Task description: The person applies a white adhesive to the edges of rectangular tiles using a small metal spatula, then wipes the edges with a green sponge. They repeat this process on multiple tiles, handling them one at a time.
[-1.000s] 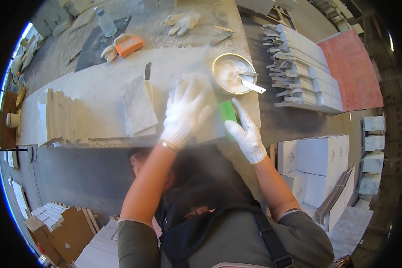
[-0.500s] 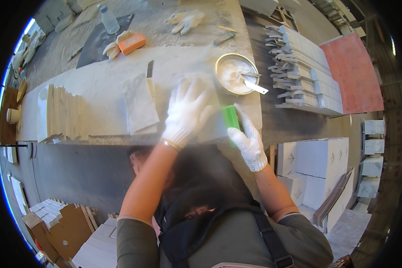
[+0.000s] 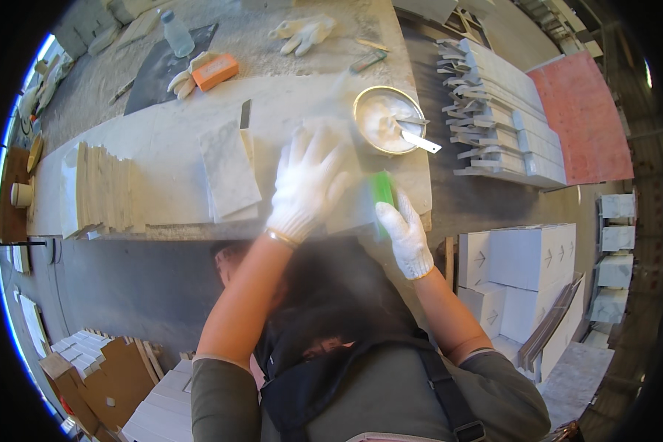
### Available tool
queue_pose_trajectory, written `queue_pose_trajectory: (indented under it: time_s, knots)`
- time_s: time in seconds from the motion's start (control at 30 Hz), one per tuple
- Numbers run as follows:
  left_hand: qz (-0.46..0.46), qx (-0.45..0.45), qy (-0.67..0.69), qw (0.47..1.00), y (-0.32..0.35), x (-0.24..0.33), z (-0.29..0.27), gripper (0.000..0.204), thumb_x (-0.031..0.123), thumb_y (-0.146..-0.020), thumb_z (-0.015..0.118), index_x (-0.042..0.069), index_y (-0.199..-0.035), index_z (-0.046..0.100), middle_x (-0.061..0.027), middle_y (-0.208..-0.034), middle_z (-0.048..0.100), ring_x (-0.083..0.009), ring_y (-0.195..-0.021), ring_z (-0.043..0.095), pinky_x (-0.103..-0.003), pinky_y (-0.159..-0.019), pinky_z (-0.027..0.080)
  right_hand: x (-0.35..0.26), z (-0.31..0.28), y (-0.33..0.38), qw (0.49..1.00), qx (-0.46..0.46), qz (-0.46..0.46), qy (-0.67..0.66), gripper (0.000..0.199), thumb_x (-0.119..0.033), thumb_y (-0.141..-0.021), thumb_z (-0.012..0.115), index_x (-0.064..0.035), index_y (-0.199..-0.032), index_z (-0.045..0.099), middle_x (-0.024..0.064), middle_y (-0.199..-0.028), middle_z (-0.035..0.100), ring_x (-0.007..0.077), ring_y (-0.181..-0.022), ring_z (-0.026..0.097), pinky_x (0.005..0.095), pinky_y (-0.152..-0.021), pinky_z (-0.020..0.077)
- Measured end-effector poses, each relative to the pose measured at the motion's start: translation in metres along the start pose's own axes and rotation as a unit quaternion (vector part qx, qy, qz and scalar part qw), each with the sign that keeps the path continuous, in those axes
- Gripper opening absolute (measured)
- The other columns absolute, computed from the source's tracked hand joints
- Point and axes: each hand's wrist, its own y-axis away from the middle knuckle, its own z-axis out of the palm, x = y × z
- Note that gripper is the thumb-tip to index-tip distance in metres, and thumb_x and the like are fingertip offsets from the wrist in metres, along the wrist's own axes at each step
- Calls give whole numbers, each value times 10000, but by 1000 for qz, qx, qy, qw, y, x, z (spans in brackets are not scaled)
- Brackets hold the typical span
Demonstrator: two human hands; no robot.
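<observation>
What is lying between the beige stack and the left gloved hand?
In the head view, flat grey-white slabs lie between the beige stack and the left hand.

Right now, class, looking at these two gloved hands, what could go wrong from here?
First, the right hand holding the green block might swing into the white handle jutting over the rim of the tin, perhaps spilling its white contents. Second, the left hand lies spread over the pale slab beside the block, so a slip could catch its fingers.
</observation>
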Motion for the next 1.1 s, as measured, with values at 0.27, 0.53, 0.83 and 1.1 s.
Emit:
queue_pose_trajectory:
  time_s: [0.27,0.53,0.83,1.1]
  knots:
    - [-13,-7,-11,1000,0,0,-1,490,351,-934,705,168,-1385,653,-185,-1586,484,-501,-1474,382,-606,-1161,382,2,-5,-3,992,-32,-111,44,716,-261,-1021,687,15,-1614,396,137,-1572,518,217,-1420,502,369,-1169,412]
    - [-6,-9,10,1000,-2,1,-3,505,351,-937,701,167,-1404,644,-181,-1603,472,-496,-1477,380,-603,-1173,372,-8,8,-51,956,-11,-217,195,693,-232,-991,702,23,-1579,436,204,-1489,578,304,-1371,555,408,-1158,419]
    - [-4,-4,-10,1000,-1,0,-1,512,378,-934,706,188,-1406,652,-174,-1611,473,-474,-1460,410,-596,-1159,389,-4,8,-5,911,45,-212,351,709,-322,-1008,680,-4,-1592,434,214,-1471,601,306,-1383,573,407,-1148,429]
    - [-23,-46,10,999,-2,2,-7,524,371,-983,640,185,-1472,613,-192,-1640,437,-524,-1509,346,-593,-1197,355,-9,-19,-52,878,25,-189,440,586,-415,-1028,620,-197,-1564,529,180,-1415,621,359,-1283,597,427,-1100,464]
